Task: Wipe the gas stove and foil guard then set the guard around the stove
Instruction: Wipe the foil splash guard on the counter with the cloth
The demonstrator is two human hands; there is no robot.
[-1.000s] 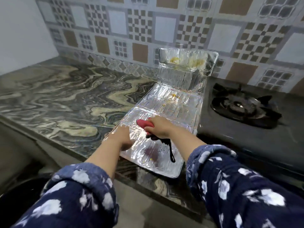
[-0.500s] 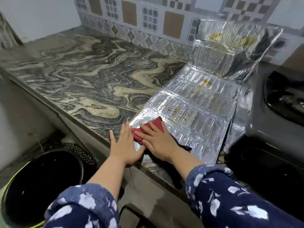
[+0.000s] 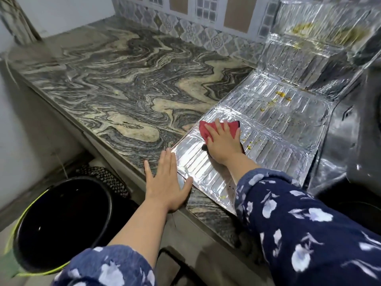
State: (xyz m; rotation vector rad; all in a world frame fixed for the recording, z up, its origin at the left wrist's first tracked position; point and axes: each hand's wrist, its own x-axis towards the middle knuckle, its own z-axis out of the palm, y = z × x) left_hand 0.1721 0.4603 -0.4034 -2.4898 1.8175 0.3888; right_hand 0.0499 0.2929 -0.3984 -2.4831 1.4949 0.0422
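Note:
The silver foil guard (image 3: 274,129) lies unfolded flat on the marbled counter, its far panels bent up against the tiled wall. Yellow food spots dot its middle and far panels. My right hand (image 3: 223,144) presses flat on a red cloth (image 3: 208,129) on the guard's near-left panel. My left hand (image 3: 167,180) lies flat with fingers spread at the guard's near-left corner, half on the counter edge. The black gas stove (image 3: 350,137) sits to the right of the guard, mostly cut off by the frame.
The marbled counter (image 3: 123,89) stretches left and back to the patterned tile wall (image 3: 206,27). Below the counter's front edge on the floor stands a black bucket (image 3: 61,219) with a yellow-green rim.
The view has swung left and down. My right hand has pushed the red cloth farther up the near panel, and my left hand has slid back toward the counter edge.

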